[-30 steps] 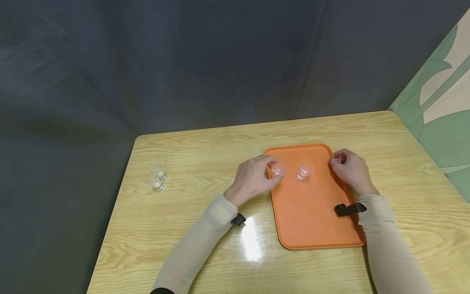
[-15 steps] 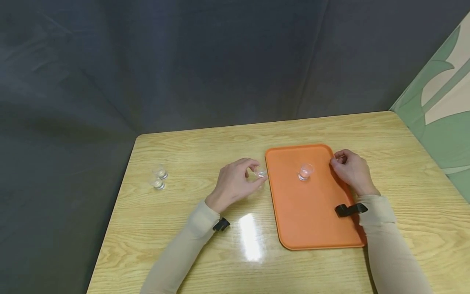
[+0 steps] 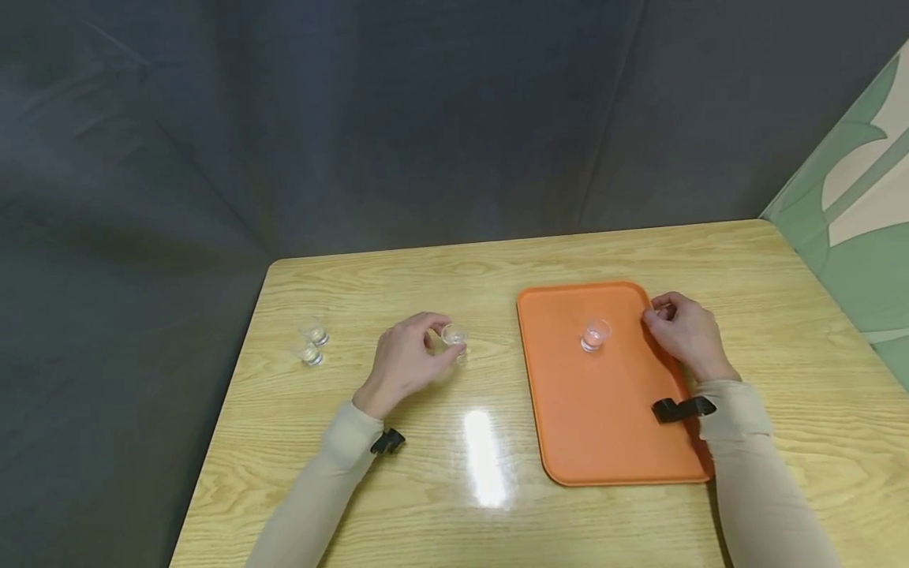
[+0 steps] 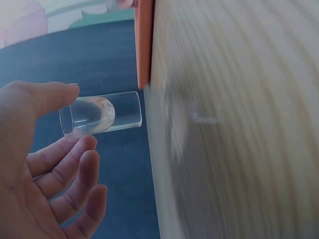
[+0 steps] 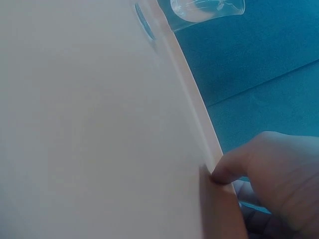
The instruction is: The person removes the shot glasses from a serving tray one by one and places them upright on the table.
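Observation:
My left hand [image 3: 406,359] pinches a small clear shot glass [image 3: 454,334] by its rim, between thumb and fingertips. The left wrist view shows this shot glass [image 4: 102,114] with its thick base towards the wooden table, left of the tray. On the right, my right hand [image 3: 685,335] grips the far right edge of an orange tray [image 3: 618,418]; its thumb [image 5: 232,167] presses over the rim in the right wrist view. Another clear shot glass [image 3: 595,335] stands on the tray, in its far half.
Two more clear shot glasses, a farther one [image 3: 316,334] and a nearer one [image 3: 310,354], stand close together at the table's left side. A dark curtain [image 3: 454,126] hangs behind the table's far edge [image 3: 398,252]. A patterned cloth [image 3: 859,260] borders the right.
My left hand has lifted one shot glass off the tray's left side and carried it left over the table. My right hand has stayed at the tray's edge.

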A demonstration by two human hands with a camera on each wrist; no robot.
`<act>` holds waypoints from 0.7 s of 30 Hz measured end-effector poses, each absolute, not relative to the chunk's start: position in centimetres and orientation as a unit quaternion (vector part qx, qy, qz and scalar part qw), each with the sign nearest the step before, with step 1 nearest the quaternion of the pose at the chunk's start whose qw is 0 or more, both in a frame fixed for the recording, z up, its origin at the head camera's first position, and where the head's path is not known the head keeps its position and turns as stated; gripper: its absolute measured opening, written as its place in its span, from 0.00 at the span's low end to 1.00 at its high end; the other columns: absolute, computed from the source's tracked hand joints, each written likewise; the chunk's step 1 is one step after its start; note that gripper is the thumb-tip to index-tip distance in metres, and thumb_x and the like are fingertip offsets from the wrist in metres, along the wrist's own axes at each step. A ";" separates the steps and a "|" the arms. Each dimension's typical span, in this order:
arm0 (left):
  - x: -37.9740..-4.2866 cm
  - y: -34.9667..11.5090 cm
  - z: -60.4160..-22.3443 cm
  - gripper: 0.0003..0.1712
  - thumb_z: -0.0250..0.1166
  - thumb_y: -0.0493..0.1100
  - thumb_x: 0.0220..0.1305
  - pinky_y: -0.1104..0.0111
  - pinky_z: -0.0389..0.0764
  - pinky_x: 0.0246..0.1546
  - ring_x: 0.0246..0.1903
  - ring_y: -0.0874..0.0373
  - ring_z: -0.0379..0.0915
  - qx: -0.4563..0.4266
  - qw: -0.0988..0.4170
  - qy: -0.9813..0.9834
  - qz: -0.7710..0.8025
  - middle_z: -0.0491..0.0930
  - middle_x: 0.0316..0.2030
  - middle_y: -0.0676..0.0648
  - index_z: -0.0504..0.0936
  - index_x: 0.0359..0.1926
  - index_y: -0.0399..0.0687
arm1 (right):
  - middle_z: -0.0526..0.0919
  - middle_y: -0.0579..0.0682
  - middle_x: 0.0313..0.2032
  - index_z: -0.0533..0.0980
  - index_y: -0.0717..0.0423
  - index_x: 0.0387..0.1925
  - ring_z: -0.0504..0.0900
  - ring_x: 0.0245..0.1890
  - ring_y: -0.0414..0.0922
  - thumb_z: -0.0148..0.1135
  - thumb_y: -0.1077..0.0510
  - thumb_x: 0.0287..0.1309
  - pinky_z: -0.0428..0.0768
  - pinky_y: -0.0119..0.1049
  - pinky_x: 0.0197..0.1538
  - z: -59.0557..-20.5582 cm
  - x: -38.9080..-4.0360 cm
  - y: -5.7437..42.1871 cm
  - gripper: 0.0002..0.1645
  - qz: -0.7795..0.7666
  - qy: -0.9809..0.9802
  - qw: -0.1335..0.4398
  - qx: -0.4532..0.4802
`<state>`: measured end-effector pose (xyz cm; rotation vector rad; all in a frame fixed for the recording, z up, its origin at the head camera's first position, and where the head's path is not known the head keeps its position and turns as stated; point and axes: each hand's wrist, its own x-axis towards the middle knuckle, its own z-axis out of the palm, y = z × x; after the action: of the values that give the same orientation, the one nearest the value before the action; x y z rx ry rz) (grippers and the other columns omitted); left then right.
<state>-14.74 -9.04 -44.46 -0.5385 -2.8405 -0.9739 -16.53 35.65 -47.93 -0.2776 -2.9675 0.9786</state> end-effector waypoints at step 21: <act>-14.3 -17.6 -44.8 0.27 0.74 0.58 0.66 0.68 0.65 0.16 0.19 0.61 0.68 -0.065 0.116 -0.949 -0.287 0.91 0.46 0.45 0.88 0.57 0.45 | 0.83 0.64 0.40 0.77 0.67 0.56 0.79 0.36 0.56 0.55 0.47 0.74 0.72 0.37 0.32 -48.0 -16.5 35.7 0.26 0.305 -0.948 0.012 -0.086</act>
<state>-14.32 -17.59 -44.81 -0.1916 -2.7793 -0.8397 -16.54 35.66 -48.00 -0.2688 -2.9562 0.9497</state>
